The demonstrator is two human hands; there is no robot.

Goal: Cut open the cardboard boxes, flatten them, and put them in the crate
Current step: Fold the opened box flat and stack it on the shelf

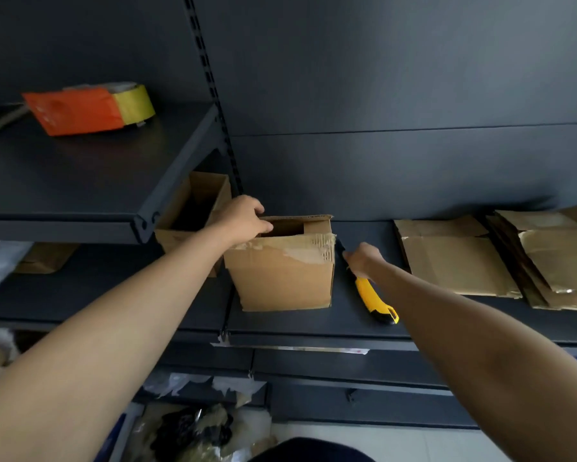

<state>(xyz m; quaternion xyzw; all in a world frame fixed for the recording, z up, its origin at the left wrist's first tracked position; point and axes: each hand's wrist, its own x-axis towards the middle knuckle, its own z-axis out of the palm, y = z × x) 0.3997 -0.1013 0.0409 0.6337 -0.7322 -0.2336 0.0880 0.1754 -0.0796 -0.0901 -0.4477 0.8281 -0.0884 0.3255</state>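
Observation:
A brown cardboard box (282, 278) stands upright on the dark shelf (313, 323), its top open and torn tape along its upper front edge. My left hand (243, 218) grips the box's top left rim, fingers curled over the edge. My right hand (362, 258) holds a yellow and black utility knife (375, 296) just right of the box, its front end by the box's upper right corner. The blade is hidden. A second open box (193, 208) stands behind, to the left.
Flattened cardboard (457, 261) lies in stacks on the shelf at the right. An upper shelf (80, 181) at the left carries an orange tape dispenser (87, 108) with a yellow roll. Bags and clutter lie on the floor below.

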